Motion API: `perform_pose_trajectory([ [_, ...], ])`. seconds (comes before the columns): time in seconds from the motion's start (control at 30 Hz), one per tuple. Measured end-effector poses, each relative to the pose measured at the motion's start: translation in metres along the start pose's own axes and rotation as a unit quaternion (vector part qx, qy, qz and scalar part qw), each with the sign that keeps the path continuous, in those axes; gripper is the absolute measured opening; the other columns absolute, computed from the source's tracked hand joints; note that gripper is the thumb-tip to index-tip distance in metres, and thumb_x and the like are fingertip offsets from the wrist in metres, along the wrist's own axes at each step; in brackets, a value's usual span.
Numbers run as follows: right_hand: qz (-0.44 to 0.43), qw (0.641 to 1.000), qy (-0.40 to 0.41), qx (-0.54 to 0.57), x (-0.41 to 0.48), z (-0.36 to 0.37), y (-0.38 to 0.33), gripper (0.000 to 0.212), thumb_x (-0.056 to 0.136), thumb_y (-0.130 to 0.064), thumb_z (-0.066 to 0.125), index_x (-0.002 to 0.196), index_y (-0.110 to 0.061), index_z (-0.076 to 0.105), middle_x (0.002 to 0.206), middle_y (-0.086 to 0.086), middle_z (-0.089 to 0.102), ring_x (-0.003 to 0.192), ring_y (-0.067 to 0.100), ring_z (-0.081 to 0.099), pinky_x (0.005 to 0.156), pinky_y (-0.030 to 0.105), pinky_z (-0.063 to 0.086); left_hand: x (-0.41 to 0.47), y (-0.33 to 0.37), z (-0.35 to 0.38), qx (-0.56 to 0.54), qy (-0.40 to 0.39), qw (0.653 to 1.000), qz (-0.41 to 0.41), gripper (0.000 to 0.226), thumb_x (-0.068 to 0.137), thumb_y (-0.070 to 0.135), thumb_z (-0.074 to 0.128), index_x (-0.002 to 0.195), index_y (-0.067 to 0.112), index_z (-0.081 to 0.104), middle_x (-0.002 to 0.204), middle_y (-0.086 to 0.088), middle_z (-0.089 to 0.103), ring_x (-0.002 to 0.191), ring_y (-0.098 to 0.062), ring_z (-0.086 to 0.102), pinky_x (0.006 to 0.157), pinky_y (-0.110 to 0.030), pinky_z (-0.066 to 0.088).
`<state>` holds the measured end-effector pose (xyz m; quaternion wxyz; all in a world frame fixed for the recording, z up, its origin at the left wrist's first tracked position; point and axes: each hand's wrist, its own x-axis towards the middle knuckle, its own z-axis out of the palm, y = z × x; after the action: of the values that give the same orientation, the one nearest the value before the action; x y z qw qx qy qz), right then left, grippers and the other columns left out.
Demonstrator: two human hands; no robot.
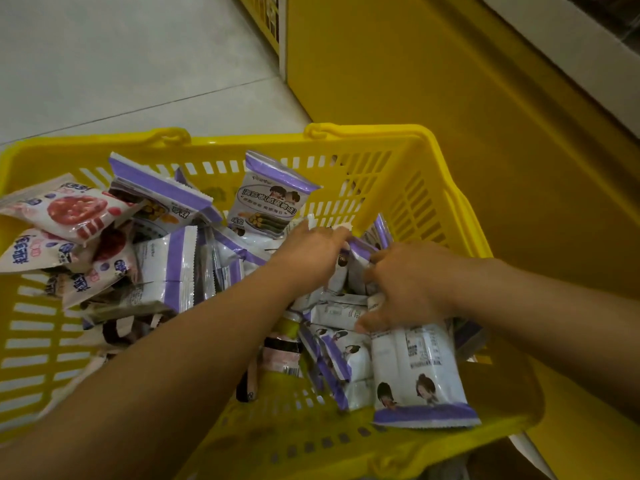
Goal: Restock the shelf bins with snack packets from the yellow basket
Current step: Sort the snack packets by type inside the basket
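In yellow basket (242, 143), right half | left hand (311, 252) curled its fingers round purple-white packets (355, 271) | right hand (412, 285) gripped the same packets, thumb spread

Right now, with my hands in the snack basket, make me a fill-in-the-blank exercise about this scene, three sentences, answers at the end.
The left hand and the right hand both dig into a slotted plastic basket coloured ____.
The white snack packets they grip carry bands of ____.
The pink-and-white packets with a red round picture lie on the person's ____ side of the basket.
Missing words: yellow; purple; left.
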<state>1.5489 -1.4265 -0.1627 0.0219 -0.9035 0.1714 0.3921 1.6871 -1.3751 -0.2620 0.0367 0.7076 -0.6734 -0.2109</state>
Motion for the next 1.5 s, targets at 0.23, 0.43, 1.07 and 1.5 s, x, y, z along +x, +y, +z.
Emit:
perform_pose_trajectory([
  [0.23, -0.015, 1.000, -0.004, 0.001, -0.003, -0.002, 0.001, 0.072, 0.077, -0.083, 0.036, 0.108, -0.023, 0.061, 0.101, 0.000, 0.062, 0.091, 0.022, 0.058, 0.076, 0.035, 0.049, 0.012, -0.007, 0.013, 0.185, -0.104, 0.977, -0.030, 0.070, 0.085, 0.047, 0.063, 0.138, 0.013, 0.033, 0.136, -0.011, 0.046, 0.130, -0.030, 0.037, 0.113, -0.056, 0.010],
  [0.43, -0.028, 0.999, -0.004, 0.025, -0.010, -0.005, 0.004, 0.073, 0.078, -0.081, 0.037, 0.113, -0.023, 0.060, 0.102, 0.001, 0.063, 0.092, 0.022, 0.059, 0.084, 0.039, 0.050, 0.011, -0.015, -0.002, 0.219, -0.140, 0.965, -0.016, 0.067, 0.082, 0.057, 0.062, 0.134, 0.017, 0.048, 0.134, -0.009, 0.050, 0.134, -0.034, 0.033, 0.114, -0.057, 0.003],
  [1.07, 0.004, 0.992, 0.061, 0.108, -0.012, 0.007, 0.004, 0.089, 0.076, -0.076, 0.051, 0.145, -0.027, 0.026, 0.112, 0.001, 0.062, 0.094, 0.020, 0.057, 0.081, 0.035, 0.050, -0.039, -0.014, -0.021, 0.003, 0.054, 0.998, -0.040, 0.023, 0.081, 0.041, 0.058, 0.091, 0.029, 0.041, 0.080, 0.010, 0.045, 0.094, -0.018, 0.052, 0.112, -0.047, 0.012],
  [1.5, -0.011, 0.994, -0.065, 0.085, 0.005, 0.004, 0.002, 0.071, 0.082, -0.076, 0.038, 0.144, -0.043, 0.032, 0.160, -0.007, 0.013, 0.147, 0.027, 0.006, 0.113, 0.050, 0.022, -0.050, -0.014, -0.025, -0.409, -0.152, 0.899, -0.047, 0.025, 0.095, 0.030, 0.056, 0.118, 0.032, 0.065, 0.115, 0.022, 0.061, 0.098, 0.015, 0.056, 0.086, -0.007, 0.044],
])
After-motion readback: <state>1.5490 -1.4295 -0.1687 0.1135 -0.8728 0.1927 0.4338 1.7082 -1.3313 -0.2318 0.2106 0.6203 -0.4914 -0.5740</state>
